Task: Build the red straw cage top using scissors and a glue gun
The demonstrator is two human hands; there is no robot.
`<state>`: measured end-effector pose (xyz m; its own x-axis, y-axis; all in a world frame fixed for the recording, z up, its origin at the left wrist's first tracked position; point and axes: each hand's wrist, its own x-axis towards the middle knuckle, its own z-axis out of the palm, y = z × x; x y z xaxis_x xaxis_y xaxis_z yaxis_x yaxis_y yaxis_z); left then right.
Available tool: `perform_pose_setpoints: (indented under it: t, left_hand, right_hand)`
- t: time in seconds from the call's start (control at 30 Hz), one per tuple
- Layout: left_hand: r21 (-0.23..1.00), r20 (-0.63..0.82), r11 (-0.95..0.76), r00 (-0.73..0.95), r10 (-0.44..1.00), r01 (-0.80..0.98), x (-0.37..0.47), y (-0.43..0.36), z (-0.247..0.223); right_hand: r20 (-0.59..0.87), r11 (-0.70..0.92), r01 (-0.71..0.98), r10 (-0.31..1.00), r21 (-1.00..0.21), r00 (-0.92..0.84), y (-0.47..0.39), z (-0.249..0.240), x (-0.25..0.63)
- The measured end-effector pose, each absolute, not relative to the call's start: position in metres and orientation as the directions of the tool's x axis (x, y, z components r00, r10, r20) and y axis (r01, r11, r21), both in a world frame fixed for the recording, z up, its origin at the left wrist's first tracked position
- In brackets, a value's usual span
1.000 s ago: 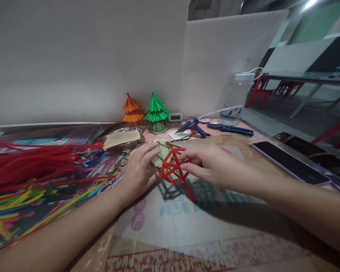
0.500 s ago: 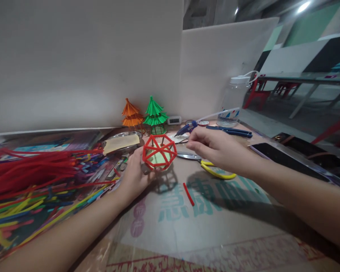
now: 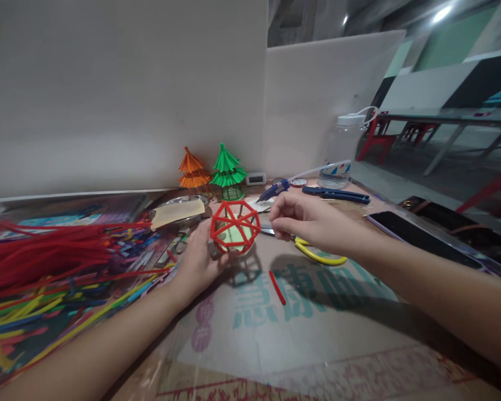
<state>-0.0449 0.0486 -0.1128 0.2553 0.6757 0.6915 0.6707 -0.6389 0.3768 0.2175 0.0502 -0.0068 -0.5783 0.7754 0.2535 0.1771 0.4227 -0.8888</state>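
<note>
Spoked and many-sided like a wheel, the red frame (image 3: 235,222), pale green base showing through, slim brown posts between; gripped at its left side by the left hand (image 3: 201,252), in front of the tiered green model (image 3: 227,177); near it, above smooth yellow-handled scissors (image 3: 323,260), the right hand (image 3: 296,220), curled loosely; cannot tell whether pinching anything

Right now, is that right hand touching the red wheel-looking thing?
No, the left hand holds the red frame, while the right hand is apart from it, near the yellow-handled scissors.
</note>
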Motion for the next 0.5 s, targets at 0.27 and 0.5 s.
perform_pose_setpoints:
  t: [0.27,0.5]
  left_hand:
    - [0.438,0.501,-0.551,0.316,0.806,0.711,-0.036,0.046,-0.106]
    - [0.338,0.594,-0.402,0.138,0.792,0.851,-0.065,0.001,-0.084]
  right_hand:
    - [0.444,0.579,0.412,0.811,-0.703,-0.381,0.07,-0.052,0.215]
    - [0.438,0.567,0.415,0.82,-0.712,-0.368,0.085,-0.08,0.218]
